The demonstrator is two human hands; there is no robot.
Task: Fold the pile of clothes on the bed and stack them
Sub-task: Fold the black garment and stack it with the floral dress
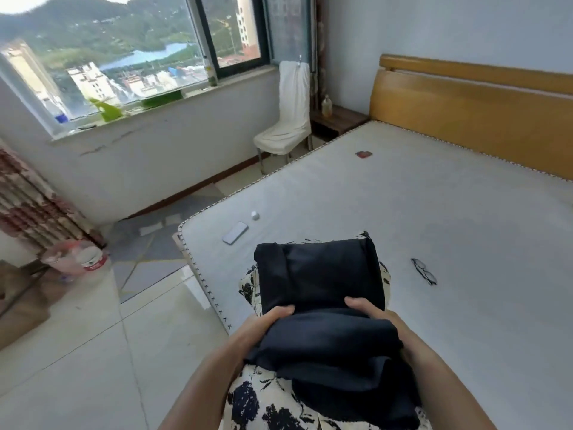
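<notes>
A folded dark navy garment [319, 271] is held in front of me, its far part over the near corner of the bed [434, 231]. My left hand [266, 321] grips its left side and my right hand [372, 311] grips its right side, thumbs on top. The near part of the dark cloth hangs bunched between my forearms. Under it lies a cream cloth with dark floral print [248, 287], showing at the garment's left and right edges. The same print [263, 398] fills the bottom of the view; whether this is a separate garment I cannot tell.
On the bare mattress lie a phone [235, 232], a small white object [255, 215], a pair of glasses [424, 270] and a small red patch [363, 154]. A white-covered chair [288, 119] and a nightstand [339, 119] stand by the wooden headboard [465, 110]. Tiled floor is at left.
</notes>
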